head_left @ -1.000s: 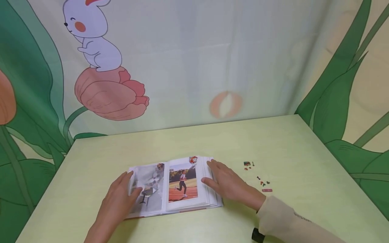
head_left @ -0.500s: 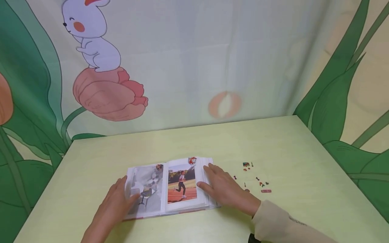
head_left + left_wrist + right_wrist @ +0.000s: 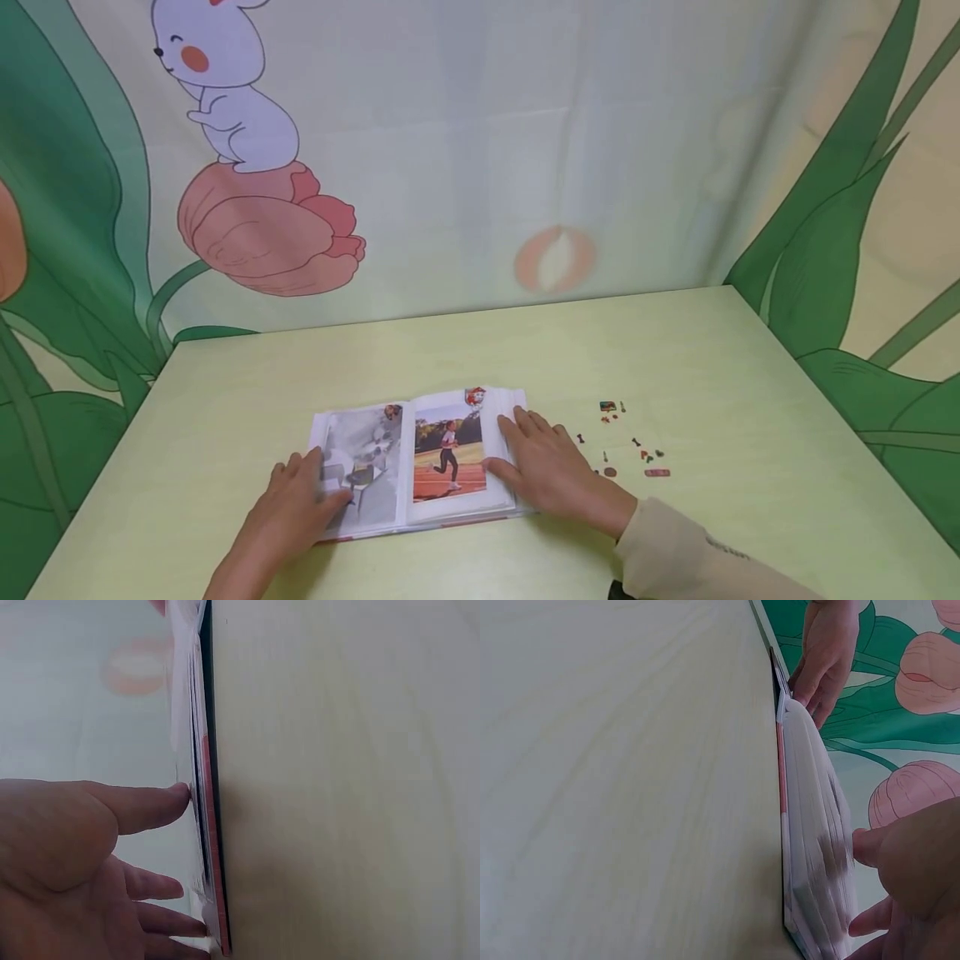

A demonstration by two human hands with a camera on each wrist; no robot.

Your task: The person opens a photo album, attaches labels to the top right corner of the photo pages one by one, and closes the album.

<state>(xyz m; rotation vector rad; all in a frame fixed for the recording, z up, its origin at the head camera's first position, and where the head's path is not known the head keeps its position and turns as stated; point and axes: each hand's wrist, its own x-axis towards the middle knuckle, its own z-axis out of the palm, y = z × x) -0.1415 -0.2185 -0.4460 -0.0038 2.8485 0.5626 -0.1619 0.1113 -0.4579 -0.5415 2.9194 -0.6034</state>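
While the left hand (image 3: 296,508) is sliding back along the photo album (image 3: 412,462), both flat, relaxed hands, right hand (image 3: 555,475) included, are pressing its 2 open pages onto the worktop (image 3: 480,350).

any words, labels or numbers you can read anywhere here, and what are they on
None can be read.
Beige sleeve on the right arm: a short dark print, too blurred to read.
Small scattered stickers on the pale green table: too small to read.
Open photo album, runner photo and grey photo: no text visible.
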